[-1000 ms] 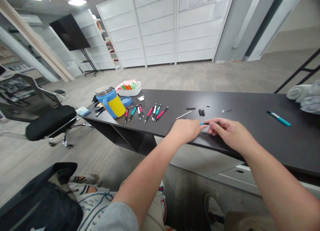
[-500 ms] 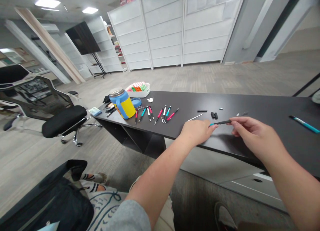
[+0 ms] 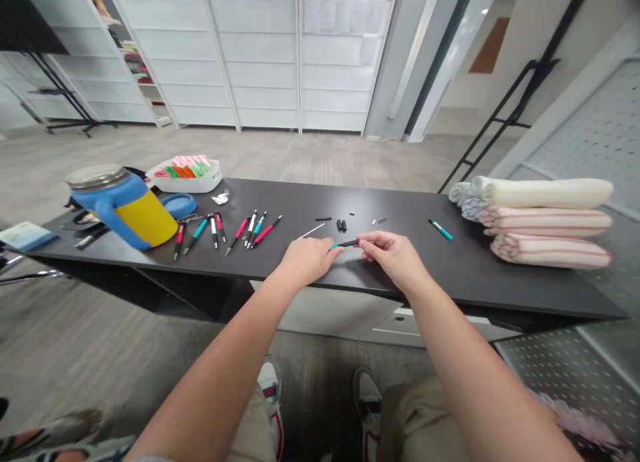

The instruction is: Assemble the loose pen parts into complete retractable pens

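Observation:
Between my two hands, just above the front of the dark table [image 3: 310, 202], is a teal and black pen [image 3: 347, 244]. My left hand [image 3: 306, 261] is closed around its teal end, which the fingers mostly hide. My right hand [image 3: 393, 254] pinches the black end between thumb and fingertips. Beside my left hand lies a thin white refill [image 3: 311, 231]. Beyond my hands are small black pen parts [image 3: 341, 225], a short black tube [image 3: 323, 219] and tiny clear pieces [image 3: 379, 221]. A teal pen piece [image 3: 441, 230] lies to the right.
Several pink, white and teal pens [image 3: 254, 230] lie left of my hands. Further left stand a blue and yellow jug [image 3: 130, 209], a blue lid [image 3: 179, 205] and a white basket [image 3: 213, 176] of colourful packets. Rolled towels [image 3: 550, 221] are stacked at the right end.
The view has swung to the right, so the rolled towels show and the chair has left the picture. Both hands keep the same hold on the pen.

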Action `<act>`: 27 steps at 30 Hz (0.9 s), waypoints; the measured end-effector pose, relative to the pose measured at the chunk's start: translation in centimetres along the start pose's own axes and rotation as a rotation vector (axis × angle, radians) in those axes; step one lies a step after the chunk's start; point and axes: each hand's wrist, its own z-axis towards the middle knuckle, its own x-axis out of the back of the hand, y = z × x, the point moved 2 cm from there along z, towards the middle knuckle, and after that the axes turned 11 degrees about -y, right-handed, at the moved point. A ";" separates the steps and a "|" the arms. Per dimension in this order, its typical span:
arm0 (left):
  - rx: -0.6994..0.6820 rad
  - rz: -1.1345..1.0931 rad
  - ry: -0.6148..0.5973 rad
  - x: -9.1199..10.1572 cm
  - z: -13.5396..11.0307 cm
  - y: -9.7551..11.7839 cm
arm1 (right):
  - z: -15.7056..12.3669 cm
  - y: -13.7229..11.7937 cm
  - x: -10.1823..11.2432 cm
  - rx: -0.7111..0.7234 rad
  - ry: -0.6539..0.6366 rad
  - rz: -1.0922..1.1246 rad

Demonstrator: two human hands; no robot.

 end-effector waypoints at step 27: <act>0.046 0.036 -0.014 -0.7 -3.0 2.0 | -3.1 -0.9 -0.4 0.002 -0.245 -0.406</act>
